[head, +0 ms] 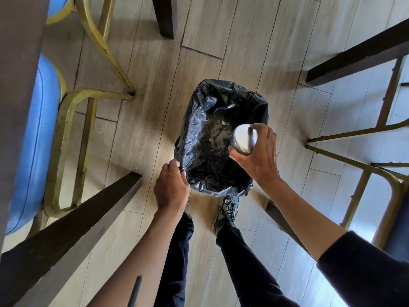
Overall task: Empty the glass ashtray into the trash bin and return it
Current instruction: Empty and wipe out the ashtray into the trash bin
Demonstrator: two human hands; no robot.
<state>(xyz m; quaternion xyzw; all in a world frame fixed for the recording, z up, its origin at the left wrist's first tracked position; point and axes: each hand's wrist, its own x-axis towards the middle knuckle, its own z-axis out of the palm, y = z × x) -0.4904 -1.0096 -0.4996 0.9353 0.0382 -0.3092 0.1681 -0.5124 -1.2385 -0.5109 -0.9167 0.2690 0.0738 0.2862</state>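
Hands, two, both engaged. Left hand [171,185]: pinched on the near-left rim of the black bin liner [199,120], apparently to keep the bag mouth open and steady. Right hand [256,151]: fingers clamped round the ashtray [241,138], held inverted over the right side of the trash bin [261,107], so contents would fall inside. Ash and scraps lay on the liner's bottom. Bin stood on the wooden floor [143,140], between chair legs, just ahead of one shoe [225,213].

Table legs [73,220] and chairs [33,138] flank the trash bin [199,120]; its mouth is open.
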